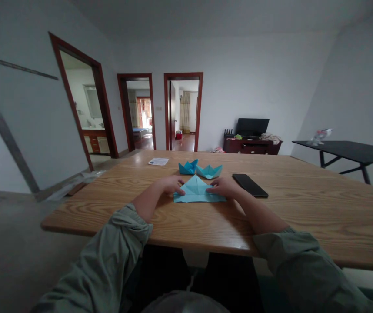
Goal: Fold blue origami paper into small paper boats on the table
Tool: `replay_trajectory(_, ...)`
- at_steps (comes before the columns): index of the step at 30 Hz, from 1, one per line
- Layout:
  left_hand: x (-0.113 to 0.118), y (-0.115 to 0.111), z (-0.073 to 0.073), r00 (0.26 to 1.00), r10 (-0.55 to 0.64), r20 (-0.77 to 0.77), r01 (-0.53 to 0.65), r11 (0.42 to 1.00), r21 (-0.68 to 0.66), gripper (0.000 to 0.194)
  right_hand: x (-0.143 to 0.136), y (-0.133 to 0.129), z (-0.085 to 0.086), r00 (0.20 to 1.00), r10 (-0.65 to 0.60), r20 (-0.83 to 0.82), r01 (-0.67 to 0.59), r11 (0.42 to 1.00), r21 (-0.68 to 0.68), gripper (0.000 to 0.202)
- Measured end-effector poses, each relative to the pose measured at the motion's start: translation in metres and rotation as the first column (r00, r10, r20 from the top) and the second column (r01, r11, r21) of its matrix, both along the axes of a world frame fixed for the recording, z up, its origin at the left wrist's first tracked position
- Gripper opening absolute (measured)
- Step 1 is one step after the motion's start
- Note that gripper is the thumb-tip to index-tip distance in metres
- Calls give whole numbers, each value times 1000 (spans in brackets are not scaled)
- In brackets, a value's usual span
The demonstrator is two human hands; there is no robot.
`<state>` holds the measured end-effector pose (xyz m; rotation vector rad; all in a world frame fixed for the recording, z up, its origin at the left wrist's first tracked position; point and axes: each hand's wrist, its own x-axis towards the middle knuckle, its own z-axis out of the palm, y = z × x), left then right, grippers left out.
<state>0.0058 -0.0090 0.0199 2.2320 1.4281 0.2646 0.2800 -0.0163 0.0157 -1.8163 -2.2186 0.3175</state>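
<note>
A light blue sheet of folded paper point(197, 190) lies on the wooden table in front of me, its top a triangle above a wide straight strip. My left hand point(172, 185) grips its left side, thumb on top and fingers behind. On the opposite side my right hand point(223, 188) holds it the same way, with some fingertips hidden. Just behind the sheet stand two folded paper boats, a darker blue one point(188, 167) on the left and a light blue one point(209, 171) on the right, touching or nearly so.
A black phone point(250, 185) lies on the table point(304, 208) to the right of my right hand. Farther back on the left is a small printed card point(158, 161). A black folding table point(352, 150) stands at the right, and a television point(252, 127) sits on a cabinet by the wall.
</note>
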Motion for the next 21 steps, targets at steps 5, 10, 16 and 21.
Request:
replay_trajectory(5,-1,1,-3,989,-29,148,24,999,35,33,2,-5,2,987,59,-148,-68,996,-53,31)
replay_trajectory(10,-1,7,-4,898,-79,433,48,995,82,34,8,-4,2,884,92,-459,-88,996,29,30)
replay_trajectory(16,4,8,0,711,-47,702,13,998,54,41,13,-1,8,656,129,-744,-65,991,115,37)
replay_trajectory(21,6,2,5,660,-3,751,-96,992,88,41,14,2,4,661,138,-738,-145,988,56,39)
